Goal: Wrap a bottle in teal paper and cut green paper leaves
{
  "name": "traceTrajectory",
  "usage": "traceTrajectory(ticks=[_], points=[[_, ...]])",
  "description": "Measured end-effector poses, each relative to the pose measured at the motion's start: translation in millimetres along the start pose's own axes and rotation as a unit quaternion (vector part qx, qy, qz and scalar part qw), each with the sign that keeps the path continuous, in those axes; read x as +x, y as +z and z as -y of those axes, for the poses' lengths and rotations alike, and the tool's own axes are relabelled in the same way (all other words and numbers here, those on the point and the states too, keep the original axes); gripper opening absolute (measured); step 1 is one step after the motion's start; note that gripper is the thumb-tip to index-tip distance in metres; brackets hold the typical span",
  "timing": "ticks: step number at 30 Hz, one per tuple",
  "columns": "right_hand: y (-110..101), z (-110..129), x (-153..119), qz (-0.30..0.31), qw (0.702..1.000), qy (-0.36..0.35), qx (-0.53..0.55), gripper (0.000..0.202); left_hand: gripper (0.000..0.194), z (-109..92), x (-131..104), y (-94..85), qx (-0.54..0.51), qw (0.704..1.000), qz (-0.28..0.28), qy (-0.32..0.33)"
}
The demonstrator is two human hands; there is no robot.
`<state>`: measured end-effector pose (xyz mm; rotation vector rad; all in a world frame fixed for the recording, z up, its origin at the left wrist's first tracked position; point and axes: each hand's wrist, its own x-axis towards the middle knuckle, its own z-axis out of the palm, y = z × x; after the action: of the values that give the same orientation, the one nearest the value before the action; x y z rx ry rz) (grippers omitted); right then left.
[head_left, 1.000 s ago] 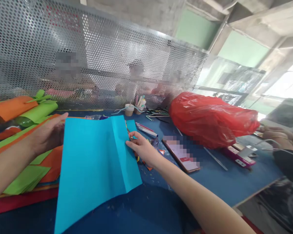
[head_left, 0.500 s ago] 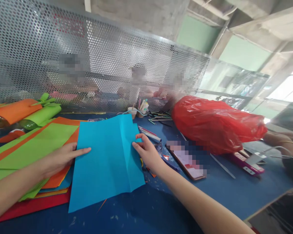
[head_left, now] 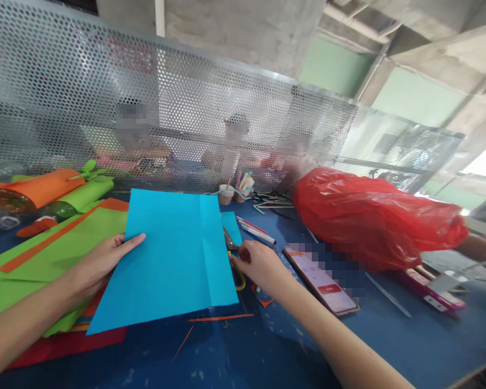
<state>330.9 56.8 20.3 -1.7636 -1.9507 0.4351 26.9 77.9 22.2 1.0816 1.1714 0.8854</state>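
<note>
My left hand [head_left: 99, 265] pinches the left edge of a sheet of blue paper [head_left: 170, 254], thumb on top and the other fingers hidden beneath. A crease runs down the sheet near its right side. Just past that side, the curled fingers of my right hand [head_left: 263, 265] close at the yellow handles of a pair of scissors [head_left: 240, 280]; the paper hides part of the scissors. A smaller piece of blue paper [head_left: 231, 226] lies behind the blades. Green sheets [head_left: 68, 248] with an orange strip [head_left: 44, 243] are stacked under and beyond my left hand.
Bottles wrapped in orange [head_left: 51, 186] and green paper lie at the far left. Pens [head_left: 257, 229], a phone [head_left: 324, 281] and a red plastic bag [head_left: 372, 216] are on the right. Cups [head_left: 227, 194] stand before a perforated metal screen [head_left: 194, 108]. Another person's hand [head_left: 480, 248] is at the far right.
My right hand has let go of the blue sheet's right side and moved to the scissors. The sheet has shifted slightly left and flattened, still held by my left hand.
</note>
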Motion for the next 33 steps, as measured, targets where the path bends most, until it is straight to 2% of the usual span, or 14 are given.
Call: traceTrajectory(ticks=[4, 7, 11, 13, 15, 17, 18, 19, 21, 24, 29, 33], points=[[3, 3, -6, 0.016, 0.993, 0.005, -0.118, 0.017, 0.027, -2, -1, -7.8, -0.024, 1.0, -0.016, 0.011], [9, 7, -8, 0.022, 0.987, 0.01, -0.16, 0.023, 0.028, -2, 1, -11.1, -0.041, 0.999, -0.021, 0.017], [7, 10, -9, 0.015, 0.986, 0.026, -0.166, 0.024, 0.022, -2, 1, -13.0, -0.029, 0.999, -0.039, 0.022], [0, 10, -9, -0.001, 0.988, 0.036, -0.152, 0.025, 0.023, -3, 1, -13.9, -0.022, 0.999, -0.034, 0.017], [-11, 8, -8, -0.023, 0.989, 0.041, -0.137, 0.033, 0.027, -3, 1, -15.2, -0.039, 0.999, -0.023, 0.009], [-22, 5, -5, -0.056, 0.996, 0.052, -0.049, 0.046, 0.031, -2, 1, -17.0, -0.068, 0.998, -0.016, -0.003], [-25, 2, -3, -0.074, 0.994, 0.064, 0.048, 0.048, 0.033, -2, 3, -18.2, -0.081, 0.997, -0.009, -0.009], [-28, 0, 0, -0.078, 0.983, 0.077, 0.15, 0.047, 0.034, -1, 4, -19.5, -0.092, 0.996, -0.005, -0.015], [-27, -3, 4, -0.05, 0.953, 0.092, 0.284, 0.041, 0.036, 2, 10, -22.2, -0.109, 0.994, -0.009, -0.021], [-12, -2, 6, 0.014, 0.919, 0.096, 0.383, 0.035, 0.036, 6, 19, -25.5, -0.13, 0.99, -0.059, -0.018], [18, 11, -4, 0.09, 0.857, 0.091, 0.5, 0.054, 0.032, 9, 25, -27.8, -0.147, 0.985, -0.091, 0.001], [23, 14, -15, 0.151, 0.816, 0.068, 0.554, 0.061, 0.028, 8, 29, -34.7, -0.16, 0.979, -0.123, 0.032]])
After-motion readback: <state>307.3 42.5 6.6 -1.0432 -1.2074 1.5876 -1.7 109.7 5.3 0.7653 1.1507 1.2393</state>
